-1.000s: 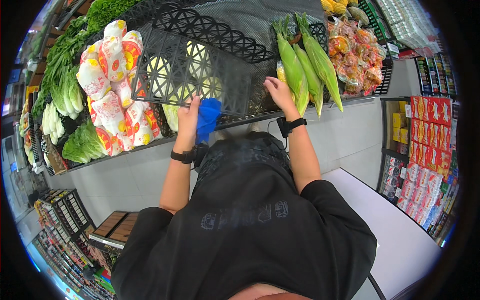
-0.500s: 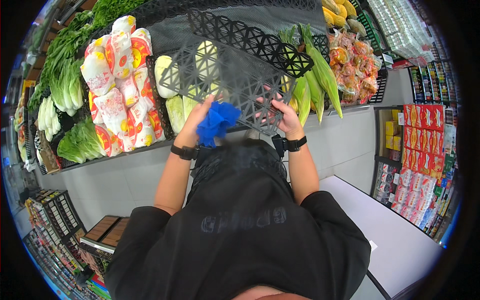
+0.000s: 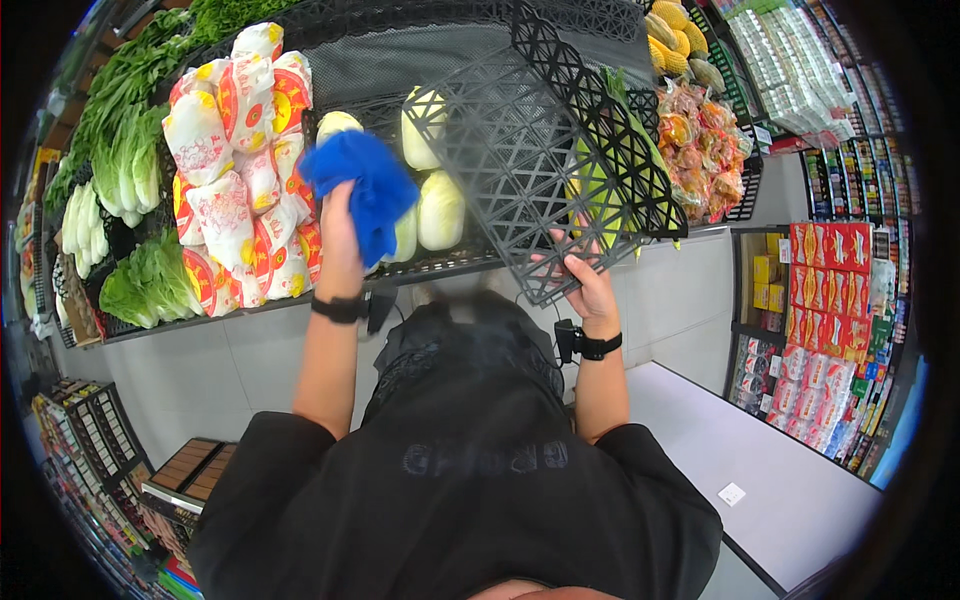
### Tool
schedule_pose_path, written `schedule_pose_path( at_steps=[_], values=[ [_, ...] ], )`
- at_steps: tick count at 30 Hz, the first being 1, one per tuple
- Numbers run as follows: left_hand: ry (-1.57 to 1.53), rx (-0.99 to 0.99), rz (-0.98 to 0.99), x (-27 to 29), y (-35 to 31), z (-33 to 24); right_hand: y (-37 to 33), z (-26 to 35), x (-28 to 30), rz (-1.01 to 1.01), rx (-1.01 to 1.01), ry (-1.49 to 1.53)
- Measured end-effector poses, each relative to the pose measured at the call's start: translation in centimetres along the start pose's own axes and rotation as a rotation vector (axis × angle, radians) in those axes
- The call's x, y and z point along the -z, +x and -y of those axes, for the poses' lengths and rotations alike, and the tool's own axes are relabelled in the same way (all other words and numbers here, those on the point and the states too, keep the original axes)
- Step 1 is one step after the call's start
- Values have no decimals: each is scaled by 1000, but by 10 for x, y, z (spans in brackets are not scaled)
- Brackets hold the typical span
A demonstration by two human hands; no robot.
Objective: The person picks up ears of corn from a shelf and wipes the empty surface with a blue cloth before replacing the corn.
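Note:
My left hand point(image 3: 342, 222) is closed on a bunched blue cloth point(image 3: 372, 190), raised over the near edge of the produce display. Most of those fingers are behind the cloth. With my right hand point(image 3: 588, 280) I grip the near edge of a black lattice plastic divider point(image 3: 500, 150), which has a raised side panel point(image 3: 585, 95) and stands tilted above the display. Pale Chinese cabbages point(image 3: 441, 212) lie between the cloth and the divider. Corn in green husks point(image 3: 606, 200) is partly hidden behind the divider.
Wrapped packages in white, red and yellow point(image 3: 232, 190) are piled to the left, beside leafy greens point(image 3: 135, 285). Bagged orange-red produce point(image 3: 700, 150) sits at the right. A pale tabletop point(image 3: 740, 470) stands at my lower right, below shelves of red boxes point(image 3: 830, 290).
My left hand has moved left with the blue cloth, away from the divider. The divider has turned and shifted right in my right hand, uncovering more of the cabbages.

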State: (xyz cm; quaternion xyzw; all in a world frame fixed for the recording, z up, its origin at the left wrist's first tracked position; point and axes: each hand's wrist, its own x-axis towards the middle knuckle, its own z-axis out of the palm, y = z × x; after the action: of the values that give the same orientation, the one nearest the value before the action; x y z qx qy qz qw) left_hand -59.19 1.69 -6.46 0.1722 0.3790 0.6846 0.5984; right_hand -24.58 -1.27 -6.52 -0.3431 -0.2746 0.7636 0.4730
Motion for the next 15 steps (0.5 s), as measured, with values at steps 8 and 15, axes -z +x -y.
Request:
schedule_pose_path(
  at_steps=[8,15],
  values=[
    [1518,-692,306,-66,41,22,-8,1,-27,107,-29,105],
    [1631,-751,368,-112,-18,49,-13,36,4,200,-45,36]
  ],
)
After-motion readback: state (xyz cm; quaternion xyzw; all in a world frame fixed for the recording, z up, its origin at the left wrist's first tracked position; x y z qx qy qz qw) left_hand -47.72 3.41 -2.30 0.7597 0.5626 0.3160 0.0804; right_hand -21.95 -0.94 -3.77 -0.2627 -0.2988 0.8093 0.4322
